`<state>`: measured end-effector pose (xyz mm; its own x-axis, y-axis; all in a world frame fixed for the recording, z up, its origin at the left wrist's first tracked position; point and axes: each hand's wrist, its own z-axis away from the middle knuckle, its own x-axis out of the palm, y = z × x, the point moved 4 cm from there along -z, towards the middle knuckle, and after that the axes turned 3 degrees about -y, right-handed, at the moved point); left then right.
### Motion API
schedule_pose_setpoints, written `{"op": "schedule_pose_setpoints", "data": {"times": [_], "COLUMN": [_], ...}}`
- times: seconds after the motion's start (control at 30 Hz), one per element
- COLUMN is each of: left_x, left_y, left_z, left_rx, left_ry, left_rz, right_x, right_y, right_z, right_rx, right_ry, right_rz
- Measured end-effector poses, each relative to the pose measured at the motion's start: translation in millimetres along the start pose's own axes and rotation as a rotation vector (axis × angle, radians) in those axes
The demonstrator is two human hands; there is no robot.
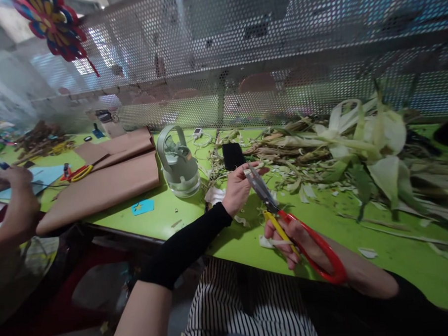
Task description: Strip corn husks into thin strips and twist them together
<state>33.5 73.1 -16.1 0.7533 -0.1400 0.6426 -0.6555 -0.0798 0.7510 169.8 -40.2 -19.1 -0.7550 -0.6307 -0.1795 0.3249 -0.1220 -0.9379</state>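
Observation:
My right hand (292, 237) grips a pair of scissors (263, 188) by its red and yellow handles. The blades are parted and reach up to the fingers of my left hand (238, 188). Between those fingertips is a small pale strip of corn husk (248, 171), lying at the blades. A white scrap (267, 242) shows by the fingers of my right hand; whether they hold it I cannot tell. Right of both hands lies a big heap of green and dry corn husks (360, 144). Cut bits of husk are scattered on the green table (323, 228).
Behind my left hand lies a black phone (233, 156). A pale green water bottle (178, 162) stands left of it. Further left are folded brown paper (113, 180), a blue card (143, 207) and another person's hand (17, 197). A perforated metal screen (190, 70) closes off the table's back.

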Motion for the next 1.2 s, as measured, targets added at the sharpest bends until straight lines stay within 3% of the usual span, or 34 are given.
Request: {"op": "schedule_pose_setpoints", "data": {"times": [0.17,0.53,0.8,1.2], "left_x": [3.7,6.8,7.2,4.7], "left_y": [4,5,9,7], "left_z": [2,6,8,7], "left_rx": [0.007,-0.029,-0.044,-0.057], "left_ry": [-0.008,0.030,0.025,0.049], "left_rz": [-0.024,-0.017,-0.080,-0.111], "right_x": [3,7,5,6], "right_y": [1,-12,-30,-22], "right_z": [-6,-5,1,-4], "right_rx": [0.010,0.159,0.091,0.086], "right_ry": [-0.041,0.078,0.147,0.134], "right_rz": [-0.064,-0.088,0.038,-0.050]}}
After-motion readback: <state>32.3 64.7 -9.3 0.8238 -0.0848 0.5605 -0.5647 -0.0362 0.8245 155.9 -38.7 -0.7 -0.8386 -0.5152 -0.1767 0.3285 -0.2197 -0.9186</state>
